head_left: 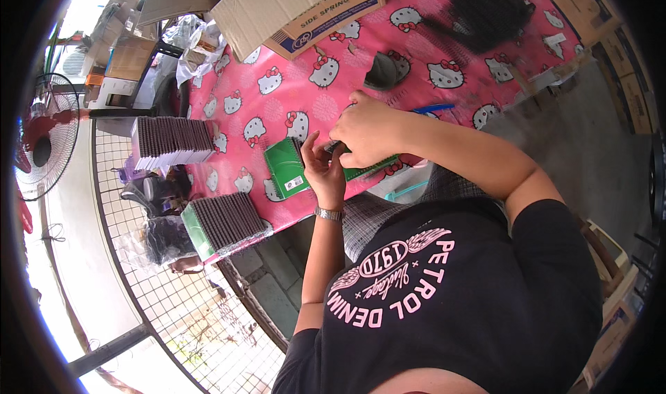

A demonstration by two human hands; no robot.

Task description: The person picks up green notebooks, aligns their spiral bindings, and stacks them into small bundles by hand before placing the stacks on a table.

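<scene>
A green notebook [283, 164] lies near the front edge of the table, its middle covered by my hands. Dark coil binding shows along its near right edge. My left hand [323, 174], with a metal watch at the wrist, is over the notebook, its fingers bent and its thumb near a small dark piece. From the right, my right hand [369, 132] reaches across, fingers curled closed just above the left one. What the fingers pinch is mostly hidden. A blue pen-like tool [436, 107] lies beyond my right forearm, and a dark grey cup-shaped object [381, 72] stands farther back.
Two stacks of coil-bound notebooks, one far [173, 141] and one near [225, 222], stand on the left. An open cardboard box [326, 21] sits at the back. A heap of black coils [489, 16] lies back right. A fan [45, 141] is at far left.
</scene>
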